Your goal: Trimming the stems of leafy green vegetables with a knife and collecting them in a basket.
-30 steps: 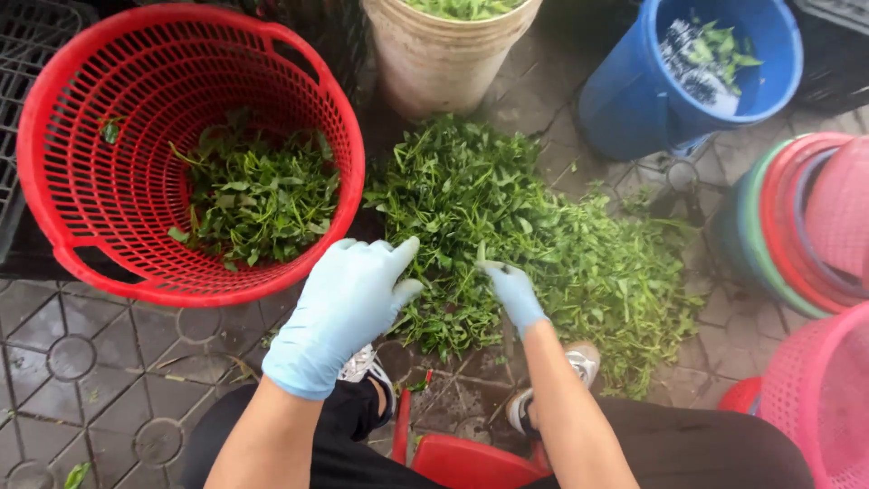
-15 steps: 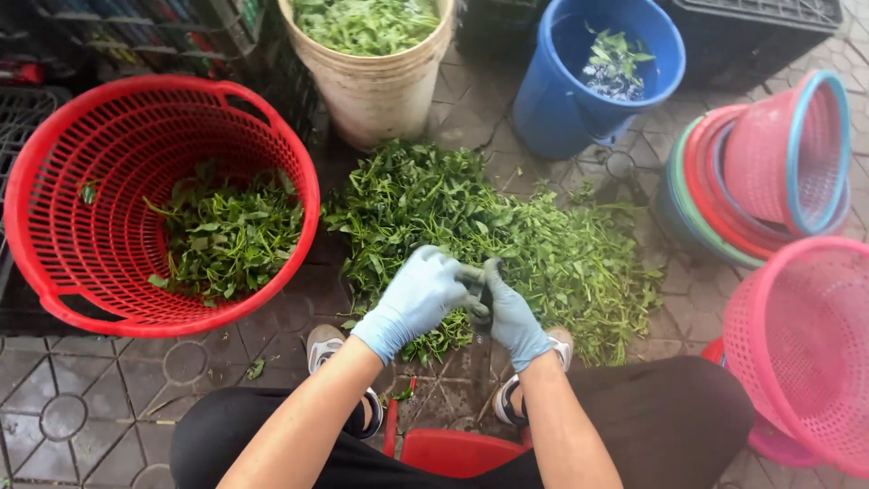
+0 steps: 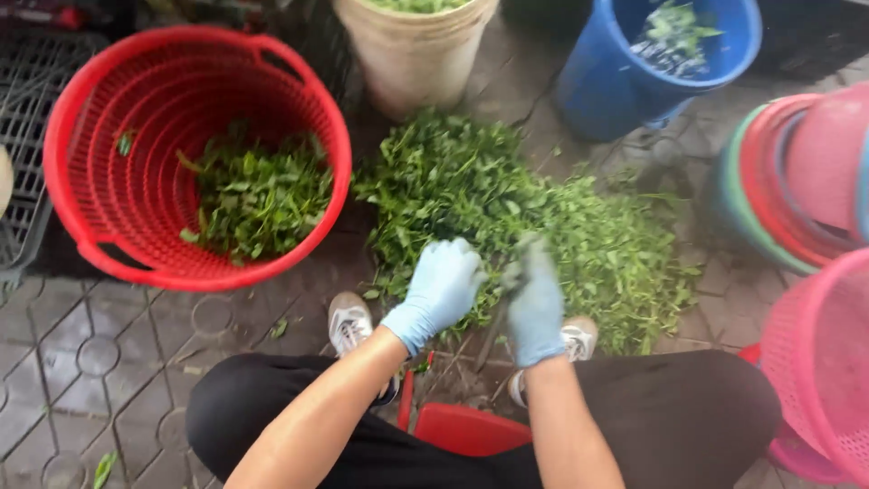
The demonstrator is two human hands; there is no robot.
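Gripping a blurred green stem [image 3: 518, 263] from the loose heap of green leafy stalks [image 3: 543, 217] on the paved ground, I am closing both hands on it at the heap's near edge, just ahead of my knees.

Left hand in pale blue glove [image 3: 444, 285]: I am curling the fingers inward, thumb side turned toward the right hand, pinching greens at the heap's lower margin.

Right hand in pale blue glove [image 3: 536, 303]: I am holding it upright and closed round the stem; motion blur is hiding the exact finger positions.

Heap: it is spreading across the grey patterned paving [image 3: 81, 362], from the basket's rim on my left toward the stacked tubs on my right.

Round red perforated plastic basket [image 3: 81, 118]: it is sitting just left of the heap, holding a smaller layer of similar green leaves [image 3: 258, 195].

Tall beige plastic bucket [image 3: 412, 59]: it is standing beyond the heap, filled with greens.

Blue plastic bucket [image 3: 615, 86]: it is standing right of the beige one, holding water and some leaves.

Stack of pink, red and green tubs [image 3: 797, 172] and pink perforated basket [image 3: 819, 362]: these are lying at my right.

Low red stool [image 3: 466, 426]: I am sitting on it, white shoes [image 3: 348, 321] planted either side.
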